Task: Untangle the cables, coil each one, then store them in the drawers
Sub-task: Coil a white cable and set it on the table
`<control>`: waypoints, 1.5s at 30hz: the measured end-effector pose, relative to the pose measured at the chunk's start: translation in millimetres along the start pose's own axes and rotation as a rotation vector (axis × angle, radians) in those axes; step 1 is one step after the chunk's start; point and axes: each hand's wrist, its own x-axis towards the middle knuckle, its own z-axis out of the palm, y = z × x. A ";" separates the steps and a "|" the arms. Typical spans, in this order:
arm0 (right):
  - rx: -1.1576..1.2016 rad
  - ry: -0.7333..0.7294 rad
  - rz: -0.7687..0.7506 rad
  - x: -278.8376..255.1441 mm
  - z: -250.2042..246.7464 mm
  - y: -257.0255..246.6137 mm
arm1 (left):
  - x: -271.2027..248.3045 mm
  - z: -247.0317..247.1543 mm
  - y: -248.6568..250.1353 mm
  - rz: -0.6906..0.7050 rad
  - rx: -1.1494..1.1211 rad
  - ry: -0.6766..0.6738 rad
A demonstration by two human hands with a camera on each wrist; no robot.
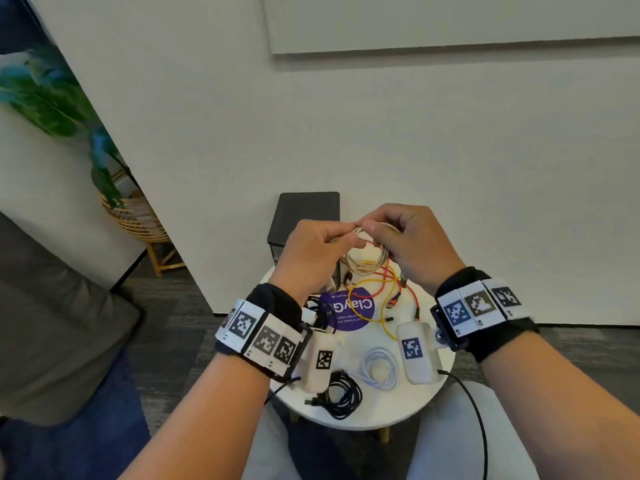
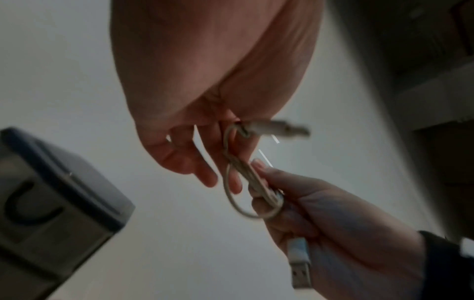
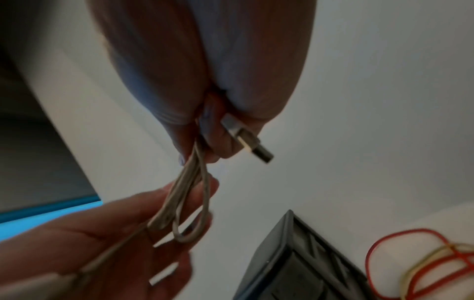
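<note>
**Ana:** What did I have in my hands just then?

**Me:** I held the beige USB cable (image 1: 367, 258) up over the far part of the round white table (image 1: 429, 407). My right hand (image 1: 408, 244) had its fingers curled round the bunch of loops, with one metal plug (image 3: 252, 142) poking out by my palm. My left hand (image 1: 317, 251) pinched the loose end near the other plug (image 2: 278, 126).

**Ana:** How did it feel to handle?

**Me:** I think it was light and bendy, a bit springy too. The loops looked like they wanted to pop open if I let go. The skin of it seemed smooth, so it could slip. The best spot to hold was the bunch where all the loops cross, not the plugs.

**Ana:** Where were the other cables?

**Me:** The red cable (image 1: 408, 289) and the yellow cable (image 1: 363, 289) lay mixed up on the table, under my hands. A coiled black cable (image 1: 341, 393) and a coiled white cable (image 1: 379, 370) sat at the near side.

**Ana:** And the drawers?

**Me:** The dark drawer box (image 1: 304, 216) stood just past the table, by the wall. I could not tell if a drawer was open.
</note>
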 end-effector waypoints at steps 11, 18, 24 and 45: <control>0.024 -0.105 0.036 -16.1 2.5 8.4 | 0.3 -6.2 -5.7 0.061 0.394 -0.257; 0.042 -0.164 0.039 -18.1 -4.4 4.3 | 2.2 -10.0 -7.9 0.107 0.509 -0.316; 0.039 -0.178 0.041 -17.3 -0.7 0.3 | -2.7 -12.0 -0.4 0.037 0.381 -0.359; 0.298 0.068 0.222 -15.8 -8.8 12.5 | 2.7 -9.6 6.8 0.005 0.090 -0.187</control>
